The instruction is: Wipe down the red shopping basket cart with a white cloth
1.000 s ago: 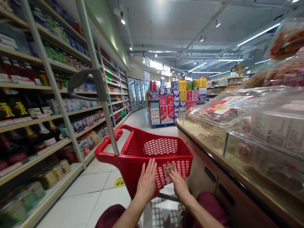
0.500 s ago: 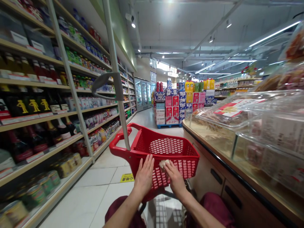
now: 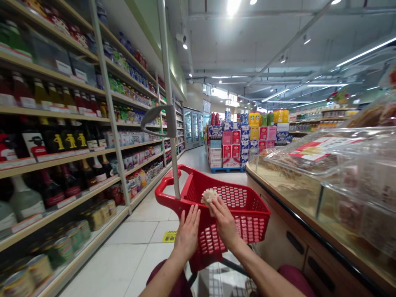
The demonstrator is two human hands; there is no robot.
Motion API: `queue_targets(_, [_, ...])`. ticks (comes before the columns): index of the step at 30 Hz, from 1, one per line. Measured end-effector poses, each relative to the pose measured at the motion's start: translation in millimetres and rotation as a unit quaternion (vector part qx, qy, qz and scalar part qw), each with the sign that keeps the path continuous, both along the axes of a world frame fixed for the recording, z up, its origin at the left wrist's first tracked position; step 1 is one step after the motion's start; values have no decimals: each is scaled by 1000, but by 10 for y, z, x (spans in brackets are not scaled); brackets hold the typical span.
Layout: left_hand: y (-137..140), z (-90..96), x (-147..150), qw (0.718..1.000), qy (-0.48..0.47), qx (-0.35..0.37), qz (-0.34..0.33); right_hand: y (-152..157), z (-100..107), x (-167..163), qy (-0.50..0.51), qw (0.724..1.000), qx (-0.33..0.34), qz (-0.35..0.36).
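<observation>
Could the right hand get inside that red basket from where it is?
Probably yes: the right hand, holding a bunched pale cloth, is at the near rim of the red basket. The basket's top is open, and nothing visible blocks the way in.

Left hand [image 3: 187, 231] and right hand [image 3: 225, 220]: both bare, ungloved. Fingers [image 3: 195, 214] slender, tapering; nails too small to read in detail. Left forearm [image 3: 165, 270] and right forearm [image 3: 262, 268] also uncovered, slim at the wrist, broadening toward the elbow. Legwear [image 3: 170, 282] deep maroon leaning to purple (wine-dark in the shade), plain cloth, same colour on both legs, rounded over the knees. Small checked patch [image 3: 251, 285], pale and dark, at bottom edge; possibly footwear, cannot tell. Sleeves, if worn, out of view.
</observation>
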State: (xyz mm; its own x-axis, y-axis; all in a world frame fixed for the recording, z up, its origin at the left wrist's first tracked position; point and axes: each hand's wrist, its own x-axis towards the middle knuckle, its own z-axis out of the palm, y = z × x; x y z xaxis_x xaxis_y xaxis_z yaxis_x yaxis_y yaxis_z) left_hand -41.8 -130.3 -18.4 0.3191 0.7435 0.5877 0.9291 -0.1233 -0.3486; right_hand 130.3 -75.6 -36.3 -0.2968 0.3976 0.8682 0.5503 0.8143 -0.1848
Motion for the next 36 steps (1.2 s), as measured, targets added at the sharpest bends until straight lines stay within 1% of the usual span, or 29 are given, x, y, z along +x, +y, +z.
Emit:
queue_targets(1, [2,-2,-9,1000,0,10,-2,4,-7,-46,-9,1000,1,9])
queue_targets(2, [1,-9,-23,1000,1,20,-4,-2,-60,-82,-27,999,-2,18])
queue_targets(4, [-12,-31,-72,999,5,41,-4,-32,-221,-130,-67,997,-8,32])
queue_targets(6, [-40,-40,-148,998,7,59,1,-60,-297,-173,-65,997,-1,32])
queue_targets(8, [-78,-23,-236,997,5,71,12,-64,-199,-242,-30,999,12,25])
queue_targets(10, [-120,5,-323,996,-5,80,31,-53,-16,-337,-7,999,24,30])
queue_targets(11, [-141,16,-365,996,-11,83,41,-52,53,-385,-12,999,27,40])
queue_targets(13, [-184,24,-444,995,-20,81,59,-80,84,-466,-41,997,29,66])
queue_targets(15, [-225,22,-516,995,-25,67,73,-144,15,-523,-70,993,30,85])
queue_targets(17, [-261,34,-577,995,-30,42,82,-206,-10,-589,-73,993,32,88])
queue_targets(18, [-275,51,-603,995,-34,27,86,-224,29,-635,-64,994,33,82])
queue_targets(20, [-291,101,-647,994,-47,4,98,-225,190,-753,-37,996,40,69])
queue_targets(22, [-292,147,-688,992,-61,0,110,-205,340,-869,-27,996,53,73])
queue_targets(23, [-290,158,-712,991,-66,5,114,-199,363,-907,-35,994,59,81])
queue_targets(24, [-288,158,-739,991,-68,13,114,-200,343,-928,-54,992,63,93])
queue_targets(26, [-289,133,-798,992,-64,29,107,-218,209,-915,-101,986,64,118])
queue_targets(28, [-294,103,-849,992,-60,37,100,-219,77,-863,-128,982,56,125])
queue_targets(29, [-296,97,-865,993,-61,37,97,-202,54,-838,-129,983,51,120])
queue_targets(30, [-297,99,-873,993,-63,37,95,-172,67,-819,-122,985,46,111])
queue_targets(34, [-270,150,-805,993,-62,43,91,-28,234,-787,-94,992,31,73])
queue_targets(36, [-246,154,-727,995,-45,48,77,-34,205,-753,-101,992,30,73])
